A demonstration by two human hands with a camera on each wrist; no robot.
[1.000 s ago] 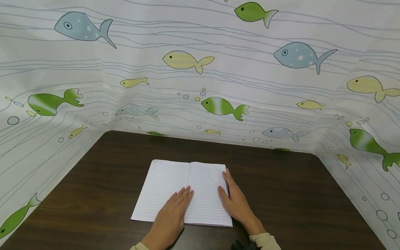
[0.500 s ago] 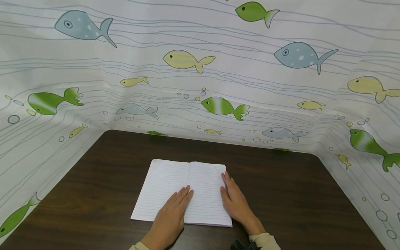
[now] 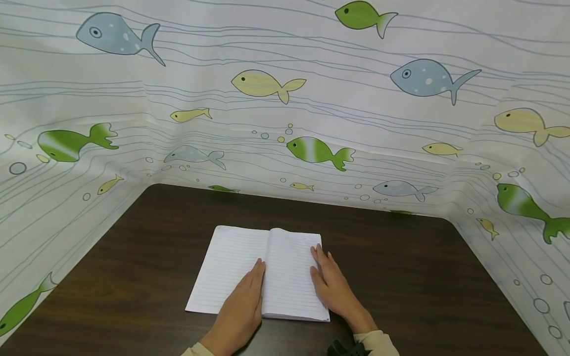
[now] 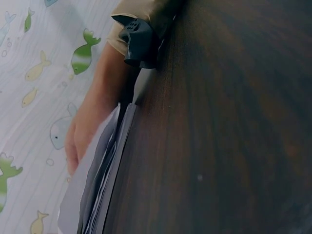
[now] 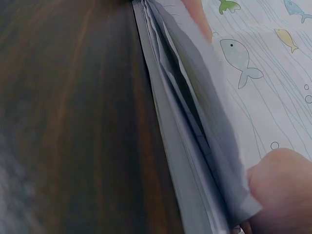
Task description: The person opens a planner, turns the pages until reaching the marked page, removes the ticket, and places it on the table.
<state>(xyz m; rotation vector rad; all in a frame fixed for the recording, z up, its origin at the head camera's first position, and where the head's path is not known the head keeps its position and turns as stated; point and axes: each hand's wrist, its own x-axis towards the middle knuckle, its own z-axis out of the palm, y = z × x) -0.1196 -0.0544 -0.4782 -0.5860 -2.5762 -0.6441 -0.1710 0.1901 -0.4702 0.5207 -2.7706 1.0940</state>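
An open lined notebook [image 3: 291,282] lies on the dark wooden table in the head view, blank pages facing up. My left hand [image 3: 240,301] rests along the centre fold, fingers straight and together, its edge towards the right page. At the notebook's right edge, my right hand [image 3: 336,287] lies with extended fingers and thumb touching the page margin. The right page arches slightly beside the fold. In the left wrist view the loose page edges [image 4: 97,185] fan apart, with my right hand [image 4: 85,129] beyond them. Layered page edges [image 5: 195,126] also fill the right wrist view.
White fabric printed with fish [image 3: 320,118] walls in the back and both sides of the table [image 3: 401,267]. A black device [image 3: 347,348] is worn at my right wrist, by the cream sleeve [image 3: 377,343].
My left hand has tipped onto its edge, its fingers drawing together and shifting slightly left to the fold. My right fingertips have slid a little left onto the page.
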